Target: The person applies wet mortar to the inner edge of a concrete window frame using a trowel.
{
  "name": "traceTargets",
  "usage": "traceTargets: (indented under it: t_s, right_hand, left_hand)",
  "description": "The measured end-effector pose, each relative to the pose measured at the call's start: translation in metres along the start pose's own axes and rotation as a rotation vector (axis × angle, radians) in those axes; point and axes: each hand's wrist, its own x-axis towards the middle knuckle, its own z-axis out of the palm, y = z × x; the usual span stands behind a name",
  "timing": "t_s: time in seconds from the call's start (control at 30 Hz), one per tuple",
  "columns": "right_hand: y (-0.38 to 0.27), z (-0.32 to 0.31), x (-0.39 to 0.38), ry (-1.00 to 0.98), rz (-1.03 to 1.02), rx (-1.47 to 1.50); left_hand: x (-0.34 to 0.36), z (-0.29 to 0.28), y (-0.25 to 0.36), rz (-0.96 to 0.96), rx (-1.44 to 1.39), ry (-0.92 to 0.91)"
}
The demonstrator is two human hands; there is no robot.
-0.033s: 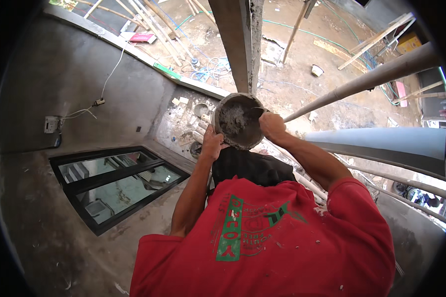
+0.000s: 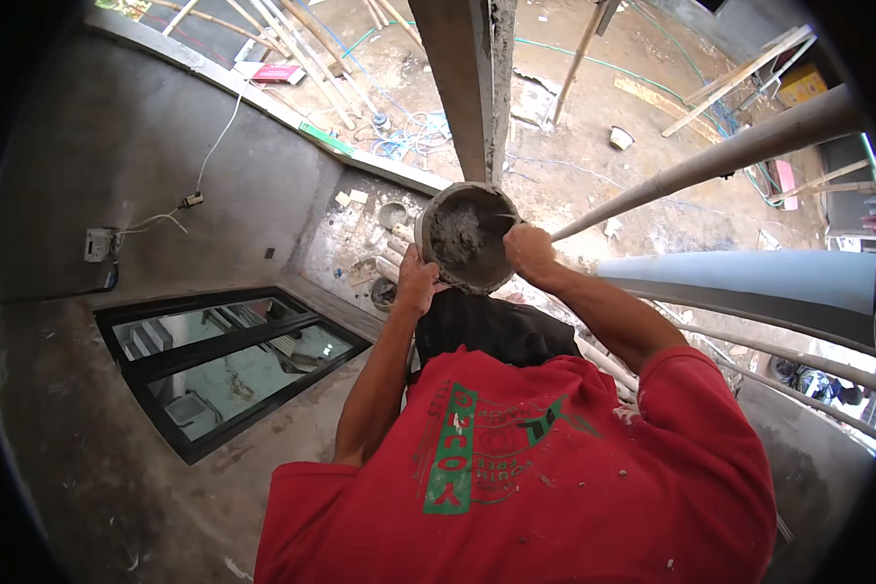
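In front of me is a round, mortar-crusted bucket point(image 2: 430, 216), tilted so that I look into its mouth. Wet grey mortar point(image 2: 459, 230) lies inside, piled toward its left side. My left hand point(image 2: 419, 280) grips the bucket's lower left rim, thumb up along the wall. At the right rim, my right hand point(image 2: 529, 250) is closed in a fist round the handle of what looks like a trowel point(image 2: 497, 220). The trowel's grey blade reaches into the bucket; its handle is hidden by my fingers.
A concrete post point(image 2: 469, 88) rises just beyond the bucket. Bamboo poles point(image 2: 691, 180) cross at the right, beside a pale blue beam point(image 2: 740, 277). On the left are a grey plastered wall point(image 2: 165, 127), an outlet box point(image 2: 98, 245) with loose wires, and a black-framed window point(image 2: 234, 365).
My right hand has shifted very slightly left toward the bucket's mouth. The left hand and the bucket look the same.
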Motion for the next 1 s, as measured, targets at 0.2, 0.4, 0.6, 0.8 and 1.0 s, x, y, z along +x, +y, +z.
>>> traceTargets:
  t_s: [0.2,0.4,0.6,0.8,1.0]
  right_hand:
    - [-0.010,-0.028,-0.017,-0.382,-0.206,0.178]
    - [0.038,-0.042,-0.029,-0.672,-0.053,0.898]
    - [0.057,-0.054,-0.033,-0.672,-0.030,1.022]
    - [0.066,-0.083,-0.031,-0.595,0.018,0.924]
    - [0.085,-0.113,-0.033,-0.408,-0.095,1.191]
  left_hand:
    - [0.004,0.006,-0.002,0.033,-0.063,0.016]
    - [0.009,-0.007,-0.003,-0.008,0.041,0.037]
    - [0.016,-0.006,0.003,-0.045,-0.132,0.040]
    - [0.023,-0.021,0.004,-0.050,-0.108,0.059]
    - [0.036,-0.042,-0.014,-0.073,-0.051,0.033]
